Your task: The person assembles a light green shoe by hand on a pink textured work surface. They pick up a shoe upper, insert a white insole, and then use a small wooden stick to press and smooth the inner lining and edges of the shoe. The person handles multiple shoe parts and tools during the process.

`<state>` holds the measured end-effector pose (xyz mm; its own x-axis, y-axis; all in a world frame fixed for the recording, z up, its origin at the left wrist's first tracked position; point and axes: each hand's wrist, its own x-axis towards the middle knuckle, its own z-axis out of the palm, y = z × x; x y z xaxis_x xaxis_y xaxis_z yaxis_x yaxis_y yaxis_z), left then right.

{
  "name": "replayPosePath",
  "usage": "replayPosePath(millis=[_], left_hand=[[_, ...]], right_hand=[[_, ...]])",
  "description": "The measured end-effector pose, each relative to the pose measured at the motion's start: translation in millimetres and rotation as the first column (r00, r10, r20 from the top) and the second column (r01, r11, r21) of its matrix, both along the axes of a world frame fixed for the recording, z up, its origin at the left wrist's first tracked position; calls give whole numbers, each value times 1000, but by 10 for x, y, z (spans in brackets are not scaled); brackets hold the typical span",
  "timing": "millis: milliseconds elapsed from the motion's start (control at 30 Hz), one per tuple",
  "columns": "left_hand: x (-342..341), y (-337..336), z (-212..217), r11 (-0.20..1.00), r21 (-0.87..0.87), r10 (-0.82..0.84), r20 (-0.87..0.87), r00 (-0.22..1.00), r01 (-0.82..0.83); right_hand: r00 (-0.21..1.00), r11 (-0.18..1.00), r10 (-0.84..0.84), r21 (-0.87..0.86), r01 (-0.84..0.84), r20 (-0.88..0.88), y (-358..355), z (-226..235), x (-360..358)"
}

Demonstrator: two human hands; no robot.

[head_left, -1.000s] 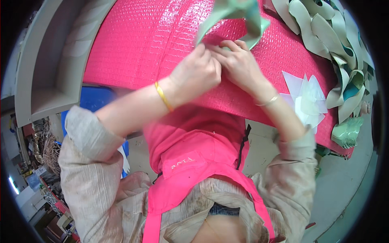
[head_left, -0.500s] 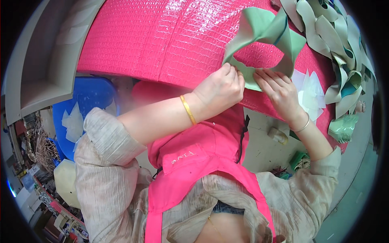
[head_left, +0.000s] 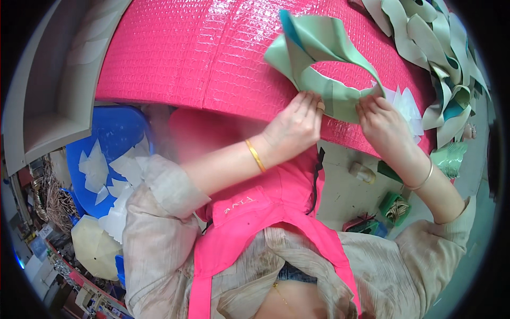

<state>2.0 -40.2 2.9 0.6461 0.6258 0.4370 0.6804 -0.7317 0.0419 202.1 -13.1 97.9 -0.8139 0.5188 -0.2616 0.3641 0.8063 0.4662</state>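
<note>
The left hand (head_left: 295,124) comes from lower left, its forearm slanting up to the right; its fingers are bent close together and pinch the near edge of a pale green, smooth, flexible band closed in a loop (head_left: 342,98). The right hand (head_left: 387,126) has its forearm slanting up to the left, and its fingers are curled over the same loop at its right end. The loop stands between and beyond the fingers, above the pink, glossy, embossed table cover (head_left: 175,58). Thin, translucent white pointed sheets (head_left: 410,112) lie just right of the right fingers.
</note>
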Motion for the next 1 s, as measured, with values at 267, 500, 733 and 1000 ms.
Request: replayPosePath(millis=[267,500,733,1000], left_hand=[[-83,280,-150,946,-255,-99,361,927,200],[94,336,-41,948,-292,-45,267,963,125],[226,297,-173,991,-121,-33,207,978,59],[259,300,-94,966,-251,-26,150,988,63]], right_hand=[[987,986,-156,64,153,30,-157,-202,1],[961,962,-274,9,274,38,-153,-256,-38],[963,965,-264,23,263,58,-156,-263,-37],[960,965,-263,11,264,99,-161,-162,-123]])
